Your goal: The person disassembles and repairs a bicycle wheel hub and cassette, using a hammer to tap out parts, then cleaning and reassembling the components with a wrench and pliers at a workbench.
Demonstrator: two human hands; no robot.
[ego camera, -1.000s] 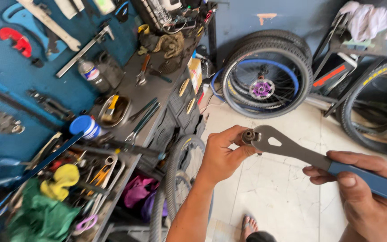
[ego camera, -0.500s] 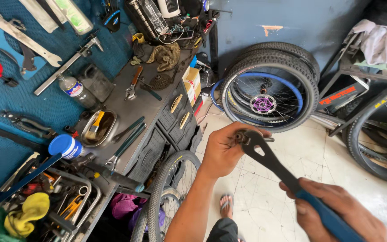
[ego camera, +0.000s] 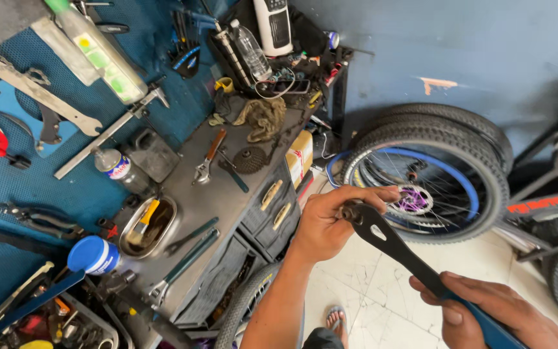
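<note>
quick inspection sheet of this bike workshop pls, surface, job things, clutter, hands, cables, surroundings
surface: grey workbench with drawers, crowded with tools; pale tiled floor below.
job's things: flat dark wrench with blue handle, its head set on a small metal part.
clutter: metal tray holding a brush, cassette cog, rag, blue-lidded tub, clear bottle.
hands: left hand grips the small part at the wrench head; right hand grips the blue handle.
cables: tangle of wires at the far end of the bench.
surroundings: blue tool wall, wheel with blue rim and purple hub leaning on a blue-grey wall.
</note>
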